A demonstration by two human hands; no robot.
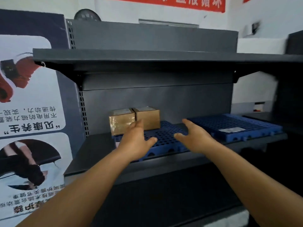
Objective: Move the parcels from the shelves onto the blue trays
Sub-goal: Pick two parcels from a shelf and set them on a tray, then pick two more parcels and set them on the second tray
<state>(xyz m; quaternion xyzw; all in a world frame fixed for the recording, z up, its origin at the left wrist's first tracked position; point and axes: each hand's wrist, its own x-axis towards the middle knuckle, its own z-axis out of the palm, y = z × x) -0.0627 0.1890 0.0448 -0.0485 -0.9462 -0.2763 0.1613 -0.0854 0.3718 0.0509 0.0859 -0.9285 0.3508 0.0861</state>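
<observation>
Two brown cardboard parcels stand side by side at the back left of a blue perforated tray on the middle shelf: a taped front one and one behind it to the right. My left hand is open just in front of the parcels, its fingertips near them; whether they touch I cannot tell. My right hand is open over the tray's right part, holding nothing. A second blue tray lies to the right with only a small flat label on it.
The dark grey metal shelf unit has an upper shelf overhanging the trays and a perforated upright at the left. A printed poster stands left of the unit. White wall with a red banner is behind.
</observation>
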